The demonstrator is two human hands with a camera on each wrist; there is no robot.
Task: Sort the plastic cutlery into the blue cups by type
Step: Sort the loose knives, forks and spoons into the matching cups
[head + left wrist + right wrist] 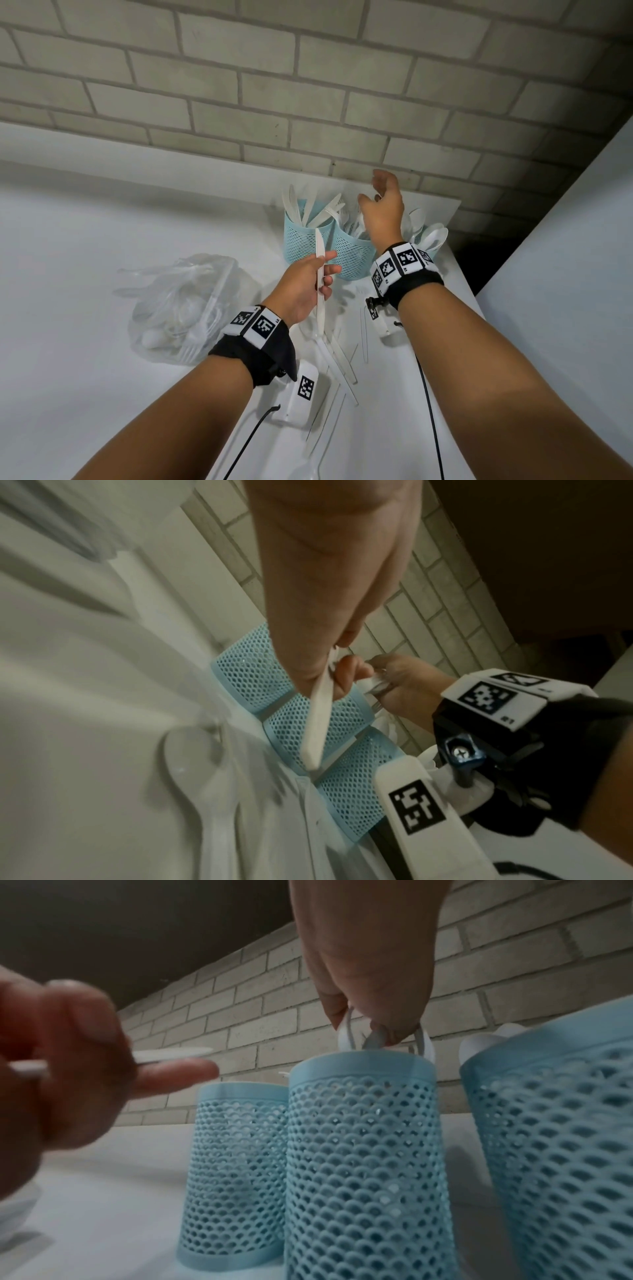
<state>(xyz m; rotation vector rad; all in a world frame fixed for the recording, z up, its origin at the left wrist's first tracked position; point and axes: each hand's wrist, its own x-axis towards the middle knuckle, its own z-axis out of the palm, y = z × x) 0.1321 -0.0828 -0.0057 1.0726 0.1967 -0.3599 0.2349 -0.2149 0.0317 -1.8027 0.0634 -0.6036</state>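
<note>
Three blue mesh cups stand in a row by the brick wall: the left cup (298, 240) (236, 1137) holds knives, the middle cup (352, 257) (363, 1137) forks, and the right cup (555, 1123) spoons (435, 236). My left hand (325, 270) (68, 1056) grips a white plastic knife (320, 298) (316, 723), blade up, in front of the left and middle cups. My right hand (380, 209) (363, 1031) hovers over the middle cup's mouth. Its fingertips pinch a white cutlery piece (346, 1034); I cannot tell its type.
A clear plastic bag (181, 308) full of white cutlery lies left of my left wrist. Loose knives and other pieces (339, 356) are scattered on the white table (102, 222) between my arms. The table's right edge (462, 274) drops to a dark gap beside a white panel (565, 240).
</note>
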